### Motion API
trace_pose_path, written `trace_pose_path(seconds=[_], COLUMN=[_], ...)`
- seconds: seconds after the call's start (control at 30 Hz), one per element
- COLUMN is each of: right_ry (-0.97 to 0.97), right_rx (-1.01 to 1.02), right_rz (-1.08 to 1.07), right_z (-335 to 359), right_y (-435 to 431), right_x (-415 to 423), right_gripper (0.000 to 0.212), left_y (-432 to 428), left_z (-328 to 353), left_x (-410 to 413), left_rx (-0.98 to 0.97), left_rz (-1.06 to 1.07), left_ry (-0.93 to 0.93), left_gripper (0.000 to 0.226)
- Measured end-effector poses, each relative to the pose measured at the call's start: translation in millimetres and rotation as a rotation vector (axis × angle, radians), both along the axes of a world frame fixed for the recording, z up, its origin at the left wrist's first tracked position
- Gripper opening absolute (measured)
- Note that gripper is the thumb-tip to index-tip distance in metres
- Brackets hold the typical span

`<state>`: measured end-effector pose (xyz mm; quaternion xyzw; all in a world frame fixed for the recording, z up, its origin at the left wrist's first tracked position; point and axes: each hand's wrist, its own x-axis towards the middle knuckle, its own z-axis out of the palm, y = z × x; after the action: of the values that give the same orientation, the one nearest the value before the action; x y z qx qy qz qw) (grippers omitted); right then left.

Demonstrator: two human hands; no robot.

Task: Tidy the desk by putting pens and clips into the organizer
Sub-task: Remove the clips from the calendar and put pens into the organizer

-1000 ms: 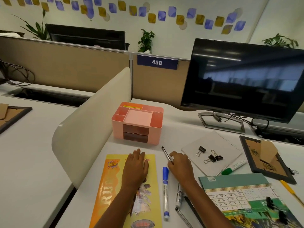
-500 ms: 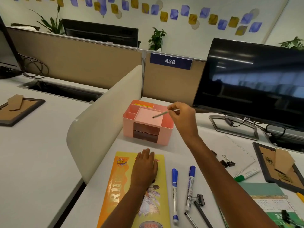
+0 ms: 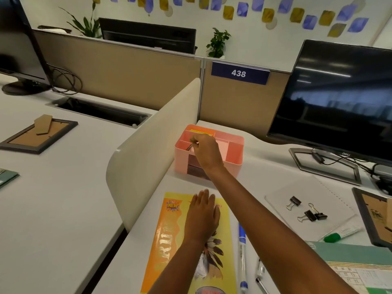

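Observation:
A pink organizer (image 3: 233, 152) stands on the desk beside the cream divider. My right hand (image 3: 206, 150) reaches over its front-left compartment, pinching a thin dark pen (image 3: 189, 147) whose tip points down into that compartment. My left hand (image 3: 202, 215) lies flat and open on a yellow and orange booklet (image 3: 169, 240). A blue-capped pen (image 3: 242, 251) lies right of the booklet, with other pens (image 3: 260, 276) partly hidden under my right forearm. Three black binder clips (image 3: 307, 211) rest on a white notebook (image 3: 331, 219). A green-capped marker (image 3: 339, 234) lies at the notebook's near edge.
A cream divider (image 3: 152, 149) borders the desk on the left. A black monitor (image 3: 339, 98) on a stand, with cables, fills the right back. A picture frame (image 3: 375, 217) lies at the right edge and a green calendar (image 3: 350, 264) at the near right.
My right hand lifted the thin pen from the desk, carried it over the organizer, and has now moved left to the front-left compartment, tipping the pen downward. My left hand stayed on the booklet.

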<state>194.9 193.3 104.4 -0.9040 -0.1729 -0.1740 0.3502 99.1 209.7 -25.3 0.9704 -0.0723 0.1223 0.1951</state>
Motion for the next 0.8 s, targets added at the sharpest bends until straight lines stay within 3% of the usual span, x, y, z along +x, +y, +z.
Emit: trace_pose_path(seconds=[0.33,0.57,0.8], right_ry=[0.085,0.287,0.329], right_rx=[0.145,0.149,0.104], right_rz=[-0.067,-0.187,-0.242], right_z=[-18,-53,-84], right_y=[-70,-144,-177], right_x=[-56,-129,-191], right_gripper=[0.016,0.015,0.014], left_y=[0,2,0], left_z=[1,-1,5], left_x=[0,0,0], left_rx=[0.053,0.056,0.073], left_rz=[0.026,0.023,-0.004], left_ry=[0.018,-0.038,-0.084], left_gripper=[0.045,0.033,0.042])
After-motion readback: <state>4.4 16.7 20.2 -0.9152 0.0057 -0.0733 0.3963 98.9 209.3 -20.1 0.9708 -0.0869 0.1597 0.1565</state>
